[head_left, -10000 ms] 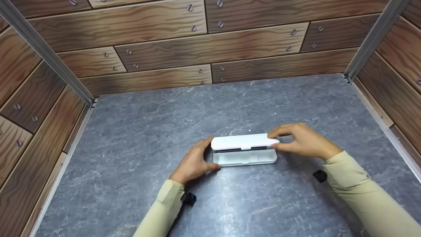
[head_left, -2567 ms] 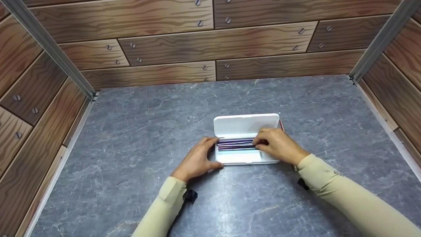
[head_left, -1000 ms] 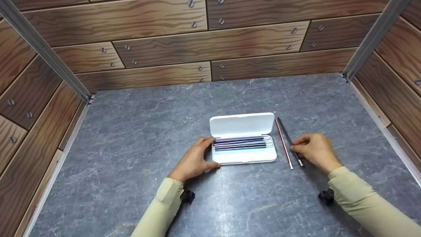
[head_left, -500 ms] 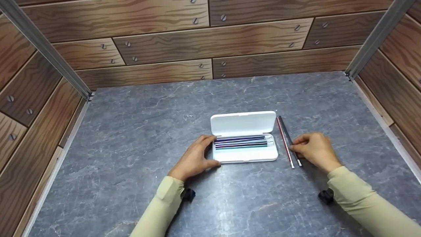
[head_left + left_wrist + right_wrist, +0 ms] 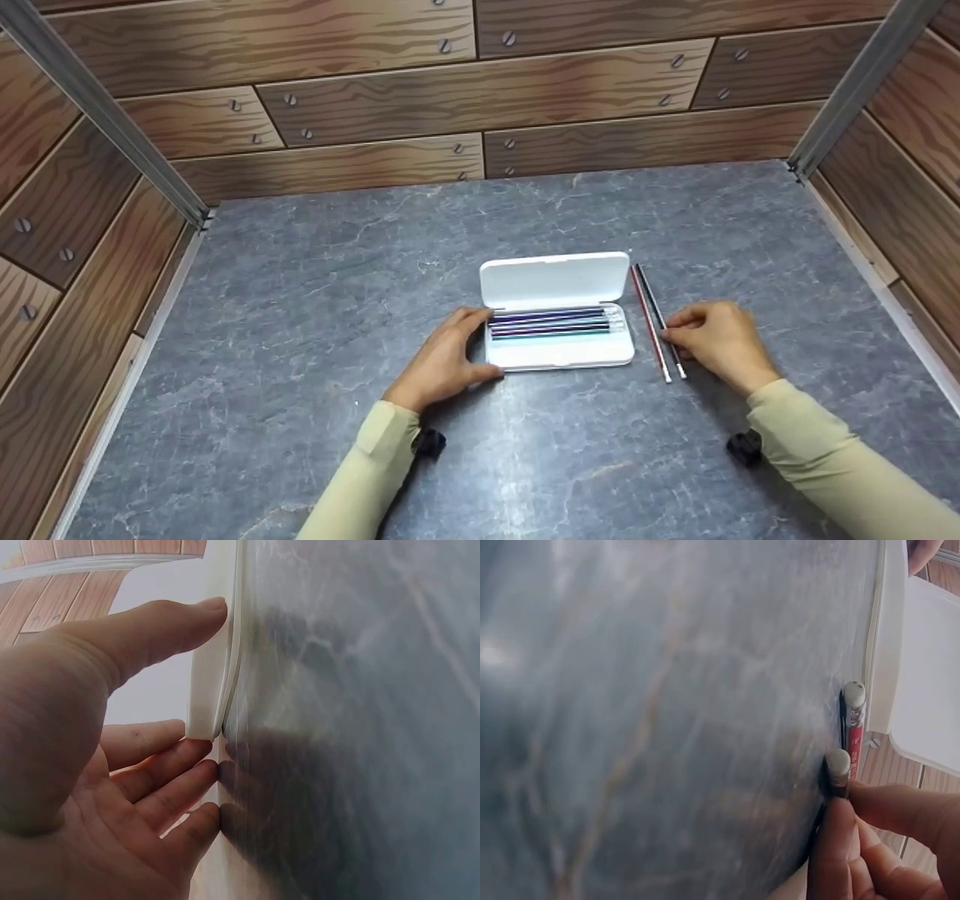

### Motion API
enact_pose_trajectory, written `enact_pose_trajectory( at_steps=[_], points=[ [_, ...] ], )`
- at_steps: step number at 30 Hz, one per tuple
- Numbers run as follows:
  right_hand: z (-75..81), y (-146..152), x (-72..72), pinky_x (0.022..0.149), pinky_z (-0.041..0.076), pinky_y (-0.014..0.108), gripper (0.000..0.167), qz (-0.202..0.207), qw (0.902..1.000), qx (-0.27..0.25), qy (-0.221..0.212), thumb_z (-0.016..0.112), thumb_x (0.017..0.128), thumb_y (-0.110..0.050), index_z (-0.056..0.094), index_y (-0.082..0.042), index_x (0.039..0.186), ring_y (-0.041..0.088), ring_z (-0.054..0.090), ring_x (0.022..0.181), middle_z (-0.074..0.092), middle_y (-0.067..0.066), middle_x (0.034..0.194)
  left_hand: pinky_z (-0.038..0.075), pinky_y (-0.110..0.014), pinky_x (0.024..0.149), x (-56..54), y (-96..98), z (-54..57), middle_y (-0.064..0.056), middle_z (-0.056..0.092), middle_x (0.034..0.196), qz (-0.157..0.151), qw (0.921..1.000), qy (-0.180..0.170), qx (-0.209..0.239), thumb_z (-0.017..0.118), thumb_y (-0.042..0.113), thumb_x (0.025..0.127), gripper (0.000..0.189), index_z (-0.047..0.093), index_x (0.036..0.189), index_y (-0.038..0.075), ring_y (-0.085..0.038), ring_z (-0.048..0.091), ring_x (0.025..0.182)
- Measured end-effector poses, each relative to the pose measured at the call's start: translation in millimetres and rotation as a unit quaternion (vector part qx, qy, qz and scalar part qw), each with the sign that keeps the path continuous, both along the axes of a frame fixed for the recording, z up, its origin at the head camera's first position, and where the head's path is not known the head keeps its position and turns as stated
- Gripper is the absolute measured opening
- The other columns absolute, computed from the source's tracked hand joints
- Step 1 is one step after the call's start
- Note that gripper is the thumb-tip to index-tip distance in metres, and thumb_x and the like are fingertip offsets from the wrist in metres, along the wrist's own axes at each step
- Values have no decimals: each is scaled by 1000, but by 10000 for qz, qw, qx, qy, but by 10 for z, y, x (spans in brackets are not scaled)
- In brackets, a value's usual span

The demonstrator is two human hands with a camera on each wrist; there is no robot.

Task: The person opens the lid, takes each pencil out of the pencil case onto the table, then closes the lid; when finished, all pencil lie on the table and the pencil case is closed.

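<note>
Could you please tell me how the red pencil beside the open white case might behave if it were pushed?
The red pencil would probably stay stiff, since it looks slim and straight. It may roll or slide easily, as its eraser end looks round and the table looks smooth. It could also bump the dark pencil close beside it.

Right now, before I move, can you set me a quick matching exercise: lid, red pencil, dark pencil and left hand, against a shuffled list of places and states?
Things:
1. Lid
2. Red pencil
3. Dark pencil
4. Left hand

Places and states:
A. Pinched by the right hand
B. At the left end of the case
C. Raised open
D. On the table, between the case and the other loose pencil

Right pairs: 1-C, 2-D, 3-A, 4-B
</note>
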State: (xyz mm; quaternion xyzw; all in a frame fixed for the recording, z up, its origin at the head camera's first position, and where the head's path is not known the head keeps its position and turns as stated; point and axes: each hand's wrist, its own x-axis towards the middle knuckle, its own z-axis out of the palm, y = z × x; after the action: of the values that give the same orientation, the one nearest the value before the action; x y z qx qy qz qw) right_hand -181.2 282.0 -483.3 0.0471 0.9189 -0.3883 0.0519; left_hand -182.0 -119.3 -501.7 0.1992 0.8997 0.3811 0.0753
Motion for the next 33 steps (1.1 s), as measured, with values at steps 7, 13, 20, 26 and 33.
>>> enact_pose_trajectory(
  at_steps=[7, 13, 20, 26, 33],
  points=[
    [210, -71, -15, 60, 57, 17, 28, -83, 9987, 156, 484, 81, 96, -16, 83, 5, 114, 5, 73, 69, 85, 13, 92, 44, -51, 134, 0, -7, 3, -14, 59, 162, -13, 10000, 9, 47, 97, 23, 88, 91, 52, 165, 2, -34, 56, 154],
    [435, -321, -91, 74, 50, 9, 22, 346, 9878, 233, 1503, 85, 97, -16, 86, -3, 115, 14, 74, 87, 86, 18, 108, 45, -50, 133, -2, -13, 0, -14, 60, 161, -13, 10000, 35, 52, 97, 24, 88, 90, 53, 164, 2, -33, 57, 152],
    [428, -705, -187, 87, 58, 5, 22, 1085, 9744, -729, 1831, 85, 96, -3, 84, 0, 118, 10, 79, 98, 85, 19, 115, 44, -51, 134, 6, 3, -4, -15, 59, 162, -28, 9999, -32, 121, 97, 23, 88, 91, 52, 165, 1, -34, 56, 153],
    [307, -849, -220, 93, 64, 16, 21, 1519, 9693, -730, 1791, 83, 97, 2, 84, 0, 118, 26, 82, 105, 85, 16, 118, 43, -51, 135, 13, 6, -9, -15, 59, 162, -45, 9999, -61, 120, 97, 23, 88, 92, 52, 165, 1, -35, 56, 153],
    [199, -861, -265, 97, 69, 49, 23, 1828, 9660, -261, 1813, 82, 96, 4, 84, 0, 119, 34, 82, 105, 84, 16, 117, 42, -50, 136, 7, -8, 1, -14, 58, 164, 23, 9999, -82, 110, 97, 23, 88, 92, 51, 166, 3, -34, 55, 155]
  ],
)
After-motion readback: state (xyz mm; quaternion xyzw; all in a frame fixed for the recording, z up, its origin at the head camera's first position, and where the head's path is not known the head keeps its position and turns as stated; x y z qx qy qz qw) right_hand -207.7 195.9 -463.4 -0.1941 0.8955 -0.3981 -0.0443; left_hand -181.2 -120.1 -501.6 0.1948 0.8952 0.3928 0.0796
